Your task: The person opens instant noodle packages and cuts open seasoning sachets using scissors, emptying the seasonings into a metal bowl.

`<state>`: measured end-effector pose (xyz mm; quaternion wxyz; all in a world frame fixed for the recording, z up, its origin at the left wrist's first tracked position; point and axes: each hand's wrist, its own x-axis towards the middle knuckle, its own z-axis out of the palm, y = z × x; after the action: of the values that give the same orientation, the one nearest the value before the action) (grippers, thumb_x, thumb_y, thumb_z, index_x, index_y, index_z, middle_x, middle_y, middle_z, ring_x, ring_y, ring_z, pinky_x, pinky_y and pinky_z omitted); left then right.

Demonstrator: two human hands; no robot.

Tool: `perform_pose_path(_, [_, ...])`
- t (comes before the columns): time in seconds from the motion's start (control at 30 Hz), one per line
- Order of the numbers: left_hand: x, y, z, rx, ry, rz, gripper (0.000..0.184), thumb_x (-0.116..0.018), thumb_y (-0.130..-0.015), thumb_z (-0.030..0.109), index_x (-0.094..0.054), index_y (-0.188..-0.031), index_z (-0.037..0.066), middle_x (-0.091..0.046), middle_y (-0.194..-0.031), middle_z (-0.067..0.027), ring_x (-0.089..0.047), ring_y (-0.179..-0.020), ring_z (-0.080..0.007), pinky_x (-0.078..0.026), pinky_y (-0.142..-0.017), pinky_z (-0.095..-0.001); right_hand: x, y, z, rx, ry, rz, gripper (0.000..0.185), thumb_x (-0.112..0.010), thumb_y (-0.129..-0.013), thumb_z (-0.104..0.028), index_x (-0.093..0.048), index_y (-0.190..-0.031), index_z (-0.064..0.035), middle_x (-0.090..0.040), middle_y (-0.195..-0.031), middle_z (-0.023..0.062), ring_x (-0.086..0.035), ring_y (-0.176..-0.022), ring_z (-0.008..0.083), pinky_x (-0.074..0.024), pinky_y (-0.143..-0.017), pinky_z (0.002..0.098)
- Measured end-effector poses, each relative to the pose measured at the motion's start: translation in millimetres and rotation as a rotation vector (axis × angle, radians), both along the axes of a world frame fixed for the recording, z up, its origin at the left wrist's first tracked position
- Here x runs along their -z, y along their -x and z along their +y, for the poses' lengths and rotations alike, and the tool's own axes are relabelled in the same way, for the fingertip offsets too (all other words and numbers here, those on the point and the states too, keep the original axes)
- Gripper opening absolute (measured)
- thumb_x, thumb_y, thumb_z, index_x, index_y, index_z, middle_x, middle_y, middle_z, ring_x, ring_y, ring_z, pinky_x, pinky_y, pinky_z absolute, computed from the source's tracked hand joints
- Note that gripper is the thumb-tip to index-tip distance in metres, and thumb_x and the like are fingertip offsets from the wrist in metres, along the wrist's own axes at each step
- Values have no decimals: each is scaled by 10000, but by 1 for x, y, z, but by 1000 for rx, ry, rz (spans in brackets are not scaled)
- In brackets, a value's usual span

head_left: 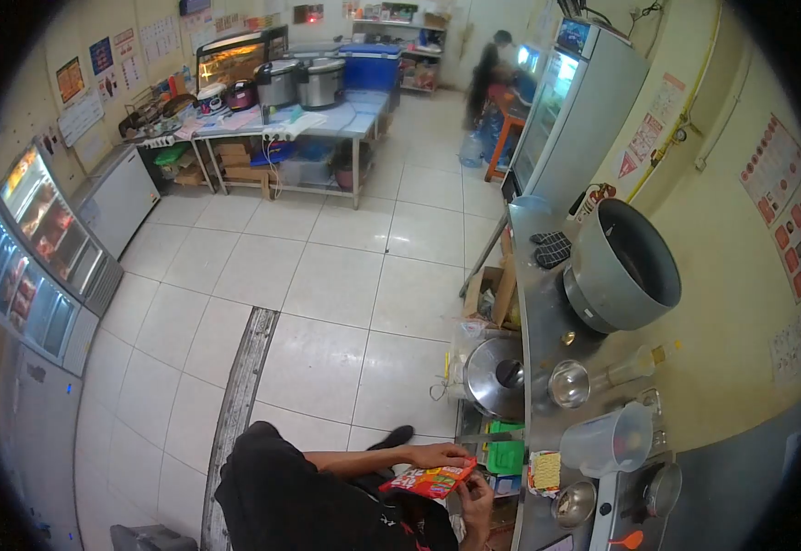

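Observation:
A red and orange instant noodle packet [430, 480] is held in front of my body at the bottom of the view. My left hand [442, 455] lies over its upper edge with the fingers closed on it. At the right end of the packet, my right hand [476, 500] pinches the corner. To the right, on the steel counter [540, 349], a block of dry noodles [546, 471] rests on an opened wrapper. Beside it are a metal bowl [574, 504] with something in it and a clear plastic measuring jug [608, 441].
A large grey pot [622, 266], a small steel bowl [569, 383] and an orange ladle [628, 540] are on the counter. Under its edge sits a lidded pot [495, 378]. A glass-door fridge [561, 110] stands beyond; another person [487, 78] is at the back.

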<state>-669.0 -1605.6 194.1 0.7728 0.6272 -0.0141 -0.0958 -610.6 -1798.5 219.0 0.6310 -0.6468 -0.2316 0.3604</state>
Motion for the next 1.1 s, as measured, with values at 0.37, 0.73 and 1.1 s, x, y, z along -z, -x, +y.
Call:
perform_pose_path(0.37, [27,22,82,-7,347,-129,348,-499,-930,383,-576,-1009,54,-567,-963,5,-507,-935,-91,-422,-815,-248,-22,27,117,34,33,-644,147,-623,-807,19,-489,-780,-32,-540,-857,36,-490,-746,94,-414,-693,213])
perform_pose_path(0.73, [-120,35,207,-411,-62,-34,227,-611,-874,191,-537,-1028,40,-630,-741,-41,-570,-679,-74,-458,-584,-233,-105,38,218,200,-242,45,384,-665,-775,23,-499,-1120,-7,-581,-974,52,-544,-904,93,-418,-721,212])
perform_pose_path(1.1, [-152,6,170,186,230,32,298,-642,-839,99,-432,-1048,67,-595,-903,-60,-584,-760,-119,-450,-675,-221,-119,106,174,691,-415,-170,276,-708,-803,-133,-474,-916,-41,-560,-881,55,-514,-819,104,-415,-730,245])
